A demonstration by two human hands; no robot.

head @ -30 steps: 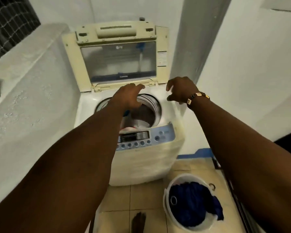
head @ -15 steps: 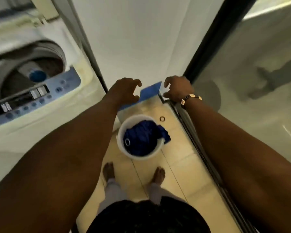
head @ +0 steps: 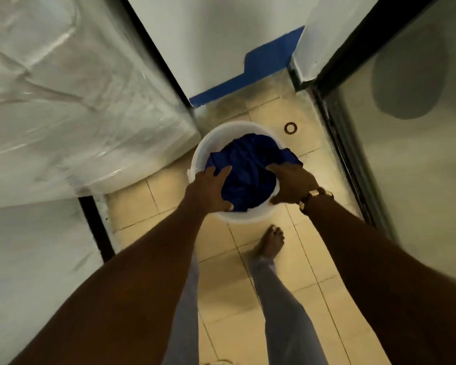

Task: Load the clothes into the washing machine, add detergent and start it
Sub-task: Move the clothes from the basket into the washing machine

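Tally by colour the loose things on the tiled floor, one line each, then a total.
White: 1, the round white plastic bucket
Blue: 1, the crumpled blue cloth inside the bucket, with the left hand and right hand on it
Brown: 1, the small brown ring beside the bucket
Total: 3

Plain deep-blue clothes (head: 248, 167), white bucket (head: 211, 139), beige floor tiles (head: 221, 272)

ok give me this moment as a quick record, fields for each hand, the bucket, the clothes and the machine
left hand: on the near-left rim of the bucket, fingers on the cloth
right hand: on the near-right rim, fingers on the cloth
bucket: white, on the tiled floor beside the washing machine
clothes: blue, inside the bucket
washing machine: plastic-wrapped side only, at left
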